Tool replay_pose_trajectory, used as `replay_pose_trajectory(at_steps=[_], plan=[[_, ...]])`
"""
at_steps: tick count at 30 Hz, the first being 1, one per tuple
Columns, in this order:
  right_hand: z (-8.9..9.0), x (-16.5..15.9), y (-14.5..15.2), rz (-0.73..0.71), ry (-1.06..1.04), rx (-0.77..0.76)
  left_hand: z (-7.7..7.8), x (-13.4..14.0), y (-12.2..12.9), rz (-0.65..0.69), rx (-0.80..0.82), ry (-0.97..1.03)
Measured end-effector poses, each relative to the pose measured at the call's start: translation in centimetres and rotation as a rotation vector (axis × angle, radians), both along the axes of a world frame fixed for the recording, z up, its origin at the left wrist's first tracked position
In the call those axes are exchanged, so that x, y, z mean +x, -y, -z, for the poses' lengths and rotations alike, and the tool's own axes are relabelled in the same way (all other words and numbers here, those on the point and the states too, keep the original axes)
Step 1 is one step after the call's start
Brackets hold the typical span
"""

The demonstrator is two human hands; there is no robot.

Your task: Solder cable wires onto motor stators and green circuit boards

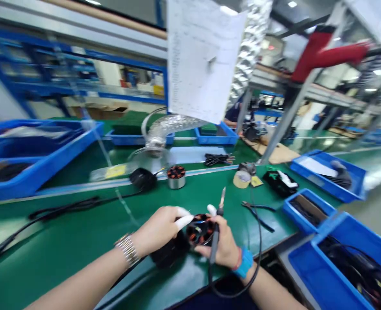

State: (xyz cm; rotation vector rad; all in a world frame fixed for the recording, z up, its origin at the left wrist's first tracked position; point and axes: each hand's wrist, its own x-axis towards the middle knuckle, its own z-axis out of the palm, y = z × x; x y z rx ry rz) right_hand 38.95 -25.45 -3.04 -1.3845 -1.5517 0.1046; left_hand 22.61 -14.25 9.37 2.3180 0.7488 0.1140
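Note:
My right hand (224,245) is closed round a soldering iron (215,243), whose tip points up and away. Its thumb and fingers also steady a motor stator (200,230) with copper windings and wires in its middle. White finger cots cover fingertips of both hands. My left hand (161,228) is closed in a pinch at the stator's left rim; what lies between those fingertips is too small to make out. Below it sits a black housing (169,254), partly hidden, with a black cable. Another stator (176,177) stands upright on the green bench, beside a black part (142,178).
Pliers (258,213) and a tape roll (242,179) lie to the right. Blue bins (342,254) line the right edge, and blue trays (44,178) stand at left. A foil duct (174,125) and a paper sheet (205,60) hang ahead. A co-worker (233,113) is beyond.

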Motion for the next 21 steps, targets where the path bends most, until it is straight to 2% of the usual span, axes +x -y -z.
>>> replay_pose_trajectory(at_steps=[3,6,9,11,14,18,21], plan=[[-1.5,-0.5,1.6,0.013,-0.021,0.048,0.9,0.4,-0.4,-0.033,-0.076,-0.013],[-2.7,-1.4,3.2,-0.01,-0.006,0.09,1.5,0.4,-0.6,-0.088,-0.112,0.077],[-3.6,-2.1,4.4,-0.059,0.003,0.082,1.7,0.3,-0.1,-0.157,-0.125,0.132],[-4.0,-1.9,4.3,-0.053,-0.066,0.061,1.7,0.2,0.3,-0.17,-0.125,0.151],[-4.4,-0.6,2.6,0.003,-0.22,-0.02,1.9,0.2,0.5,-0.16,-0.14,0.171],[-4.1,0.7,-1.0,-0.266,-0.383,-0.184,2.6,0.0,0.3,-0.208,-0.195,0.191],[-4.2,0.6,-2.7,-0.348,-0.443,-0.218,2.8,-0.2,0.4,-0.217,-0.218,0.214]])
